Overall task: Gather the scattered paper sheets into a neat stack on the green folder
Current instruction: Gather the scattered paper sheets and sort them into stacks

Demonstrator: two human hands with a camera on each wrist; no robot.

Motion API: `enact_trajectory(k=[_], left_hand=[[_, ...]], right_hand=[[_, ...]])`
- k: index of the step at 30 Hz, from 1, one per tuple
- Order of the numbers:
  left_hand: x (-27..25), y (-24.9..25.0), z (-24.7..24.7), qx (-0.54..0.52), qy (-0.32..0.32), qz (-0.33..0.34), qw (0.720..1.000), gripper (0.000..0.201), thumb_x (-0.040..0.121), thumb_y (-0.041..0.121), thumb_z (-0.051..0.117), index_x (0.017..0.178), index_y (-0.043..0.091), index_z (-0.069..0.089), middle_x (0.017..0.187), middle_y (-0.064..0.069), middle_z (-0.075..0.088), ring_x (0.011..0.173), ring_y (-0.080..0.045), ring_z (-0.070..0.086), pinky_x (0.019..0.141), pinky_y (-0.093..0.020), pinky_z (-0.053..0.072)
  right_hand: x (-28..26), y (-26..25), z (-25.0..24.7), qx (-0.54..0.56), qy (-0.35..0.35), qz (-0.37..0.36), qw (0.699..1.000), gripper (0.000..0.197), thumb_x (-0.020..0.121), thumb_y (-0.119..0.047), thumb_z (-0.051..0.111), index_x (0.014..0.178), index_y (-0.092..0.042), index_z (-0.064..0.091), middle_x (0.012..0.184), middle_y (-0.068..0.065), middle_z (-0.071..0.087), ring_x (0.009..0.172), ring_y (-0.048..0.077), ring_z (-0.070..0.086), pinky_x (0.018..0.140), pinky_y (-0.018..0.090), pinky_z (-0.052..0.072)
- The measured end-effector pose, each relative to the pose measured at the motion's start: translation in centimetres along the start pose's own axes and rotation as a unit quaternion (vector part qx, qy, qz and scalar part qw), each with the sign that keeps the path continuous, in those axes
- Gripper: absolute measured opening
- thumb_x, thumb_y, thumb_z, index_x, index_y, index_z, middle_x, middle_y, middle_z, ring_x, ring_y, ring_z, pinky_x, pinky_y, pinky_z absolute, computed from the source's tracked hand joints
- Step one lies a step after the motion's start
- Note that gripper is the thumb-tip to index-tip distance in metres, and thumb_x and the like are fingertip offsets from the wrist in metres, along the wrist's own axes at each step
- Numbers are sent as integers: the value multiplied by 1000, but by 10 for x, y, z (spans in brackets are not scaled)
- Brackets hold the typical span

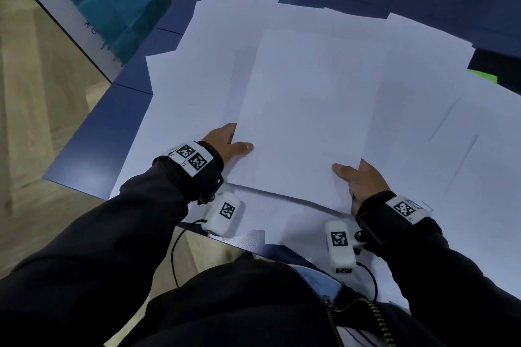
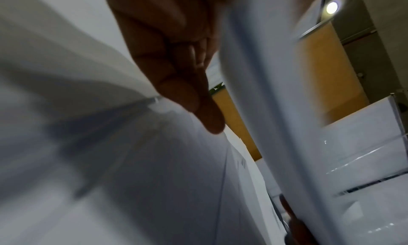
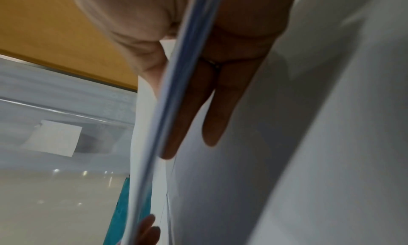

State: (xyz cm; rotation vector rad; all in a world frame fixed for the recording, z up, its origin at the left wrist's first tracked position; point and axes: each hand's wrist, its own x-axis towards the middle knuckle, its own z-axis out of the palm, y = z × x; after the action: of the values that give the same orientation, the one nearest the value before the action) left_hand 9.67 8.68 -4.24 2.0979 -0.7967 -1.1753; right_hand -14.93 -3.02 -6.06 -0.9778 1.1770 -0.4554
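I hold a small stack of white sheets over the middle of the table, a little above the loose sheets. My left hand pinches its near left edge, thumb on top, fingers underneath. My right hand pinches the near right corner the same way. In the left wrist view the fingers curl beneath the stack's edge. In the right wrist view the fingers lie under that edge. Many scattered sheets cover the table. Only a corner of the green folder shows at far right.
The blue table ends at a near left edge, with wooden floor beyond. A white-framed teal panel leans at the back left. Loose sheets spread to the right and overhang the front edge by my body.
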Motion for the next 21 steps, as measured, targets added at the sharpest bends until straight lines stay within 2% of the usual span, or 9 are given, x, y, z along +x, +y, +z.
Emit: enact_trajectory(k=[3, 5, 8, 10, 11, 13, 16, 19, 21], left_hand=[[1, -3, 9, 15, -15, -4, 1000, 85, 66, 49, 64, 137, 11, 37, 134, -4, 53, 122, -24, 50, 109, -41, 36], [2, -7, 17, 15, -29, -10, 999, 90, 63, 51, 58, 140, 12, 33, 137, -5, 50, 125, -24, 47, 110, -43, 35], [-2, -13, 21, 15, -7, -17, 1000, 80, 68, 49, 58, 137, 12, 37, 122, -8, 58, 110, -24, 55, 101, -37, 43], [-3, -19, 11, -10, 25, -32, 999, 62, 81, 35, 64, 134, 12, 41, 99, -7, 61, 93, -21, 57, 86, -33, 47], [-2, -24, 2, -12, 51, -34, 998, 57, 85, 28, 64, 134, 12, 41, 97, -7, 60, 91, -21, 56, 85, -33, 47], [-3, -32, -22, 44, 122, -49, 990, 62, 83, 27, 67, 136, 14, 40, 112, -9, 55, 101, -23, 56, 92, -34, 44], [-4, -46, -54, 201, 209, -139, 947, 83, 75, 43, 72, 142, 16, 30, 137, -18, 36, 126, -36, 41, 104, -42, 37], [-4, -61, -76, 260, 221, -233, 911, 100, 69, 55, 72, 144, 15, 20, 144, -20, 27, 134, -38, 28, 105, -48, 32], [-2, -68, -83, 256, 216, -273, 902, 111, 64, 59, 73, 146, 16, 12, 148, -19, 21, 137, -39, 24, 108, -52, 30]], right_hand=[[-4, 0, 3, -33, -17, -12, 999, 12, 88, -7, 59, 90, -17, 66, 82, -4, 73, 84, 17, 66, 79, 33, 52], [-4, 0, 4, -116, -22, -36, 992, 8, 88, -13, 62, 91, -20, 64, 88, -6, 68, 85, 11, 64, 74, 23, 46], [2, 6, -2, -188, 9, -33, 982, 11, 87, -13, 62, 96, -12, 56, 91, -1, 62, 84, 18, 59, 78, 27, 40], [7, 10, -10, -189, 28, -14, 981, 18, 86, -15, 64, 101, -7, 57, 99, 6, 64, 92, 25, 59, 85, 32, 42], [8, 10, -13, -194, 34, -6, 980, 23, 85, -16, 65, 104, -5, 58, 104, 8, 65, 96, 26, 60, 89, 35, 44], [8, 10, -19, -202, 43, 8, 978, 33, 83, -19, 68, 110, -2, 59, 109, 12, 66, 101, 29, 61, 97, 41, 45], [6, 9, -26, -202, 53, 11, 978, 51, 69, -29, 73, 111, -1, 60, 109, 14, 66, 101, 32, 62, 100, 48, 44], [8, 12, -29, -197, 53, 15, 979, 26, 78, -19, 70, 98, -4, 64, 104, 14, 67, 95, 30, 63, 95, 42, 46], [6, 12, -29, -207, 49, 19, 977, 13, 83, -14, 66, 93, -6, 64, 99, 12, 66, 91, 28, 61, 88, 36, 45]])
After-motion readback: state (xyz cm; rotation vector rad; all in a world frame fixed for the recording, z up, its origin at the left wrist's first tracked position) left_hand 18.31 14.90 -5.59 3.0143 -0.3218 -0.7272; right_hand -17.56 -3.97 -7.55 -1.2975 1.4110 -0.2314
